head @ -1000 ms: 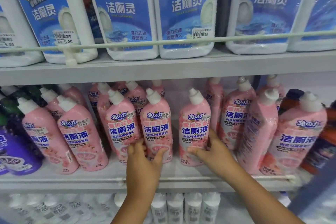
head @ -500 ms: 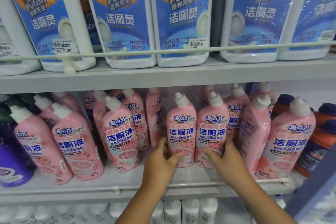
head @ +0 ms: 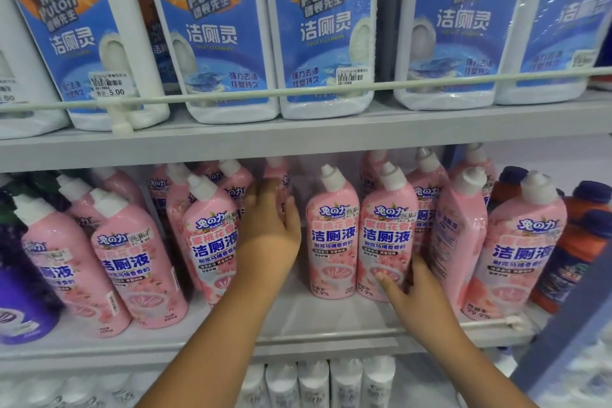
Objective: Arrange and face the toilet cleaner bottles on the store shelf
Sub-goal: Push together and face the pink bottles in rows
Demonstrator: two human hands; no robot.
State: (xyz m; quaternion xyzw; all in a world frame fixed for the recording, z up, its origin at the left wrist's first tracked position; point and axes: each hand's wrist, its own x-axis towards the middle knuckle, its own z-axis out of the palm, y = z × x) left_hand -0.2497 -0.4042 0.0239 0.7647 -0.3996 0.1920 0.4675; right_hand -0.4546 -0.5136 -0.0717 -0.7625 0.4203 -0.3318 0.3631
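Observation:
Several pink toilet cleaner bottles with white caps stand on the middle shelf [head: 331, 318]. My left hand [head: 270, 228] reaches deep into a gap and grips a pink bottle [head: 280, 182] in the back row, which stands side-on and is partly hidden by my fingers. My right hand [head: 412, 285] holds the lower part of a front-row pink bottle [head: 385, 242] whose label faces out, thumb across its front. Another front-facing pink bottle [head: 331, 235] stands touching its left side.
Large white and blue cleaner jugs [head: 318, 26] fill the upper shelf behind a guard rail [head: 397, 84]. Purple bottles [head: 20, 301] stand at far left, orange and blue bottles [head: 576, 242] at far right. White bottles [head: 314, 381] sit on the lower shelf.
My left hand has left the front-row bottle and reached back to a bottle in the rear row. My right hand has stayed on its front bottle. The camera has moved closer.

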